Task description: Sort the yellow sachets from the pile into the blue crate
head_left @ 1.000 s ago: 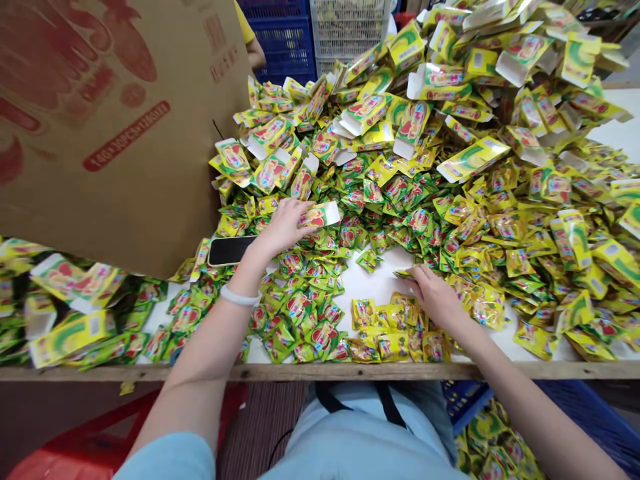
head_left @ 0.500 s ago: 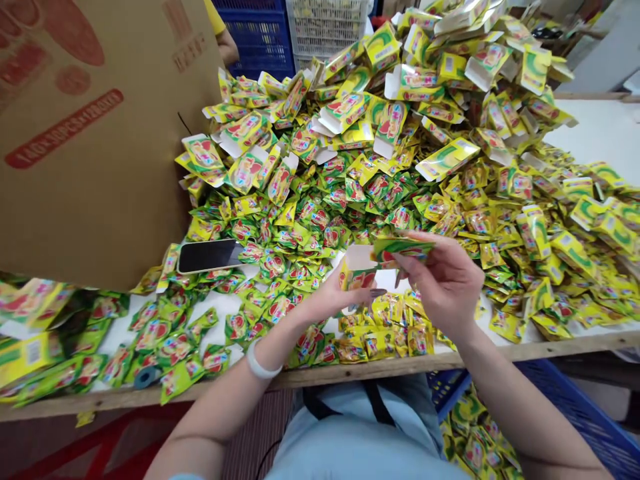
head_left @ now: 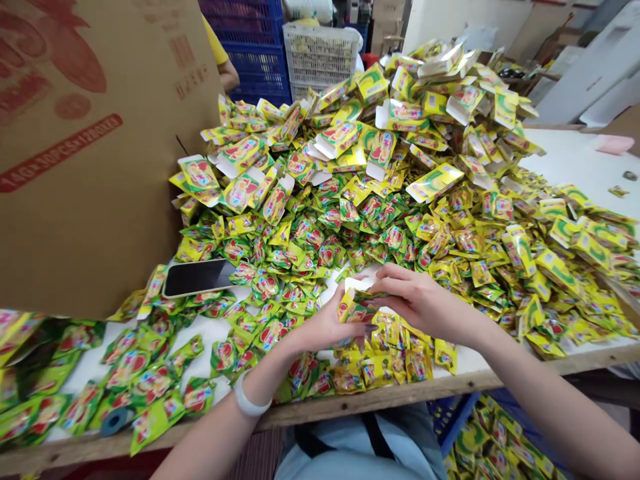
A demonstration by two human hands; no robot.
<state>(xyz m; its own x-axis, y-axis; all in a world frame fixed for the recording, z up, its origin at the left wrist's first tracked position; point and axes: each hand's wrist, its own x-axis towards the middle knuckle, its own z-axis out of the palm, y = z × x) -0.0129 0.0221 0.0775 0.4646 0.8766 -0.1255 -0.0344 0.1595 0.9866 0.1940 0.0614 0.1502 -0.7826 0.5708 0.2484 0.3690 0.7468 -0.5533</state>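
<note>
My left hand [head_left: 325, 325] is wrapped round a small printed carton [head_left: 347, 308], its white flap raised at the open end. At that open end, my right hand [head_left: 425, 303] pinches a green candy sachet [head_left: 373, 295], partly hidden by the fingers. The sachet's edge meets the mouth of the carton; how far inside it is I cannot tell. Just below both hands, yellow sachets [head_left: 377, 367] lie in rows near the table edge. Green sachets [head_left: 273, 333] are spread left of the carton.
A tall cardboard box [head_left: 100, 220] stands on the left, beside a phone [head_left: 195, 277]. Behind my hands rises a heap of folded-open cartons [head_left: 380, 143] and sachets. A tape roll [head_left: 116, 421] lies near the wooden edge [head_left: 350, 405]. A blue crate [head_left: 450, 420] holds sachets below.
My right hand has come left and down, bringing the sachet to the carton's open end. The left hand still holds the carton. The view has tilted up slightly.
</note>
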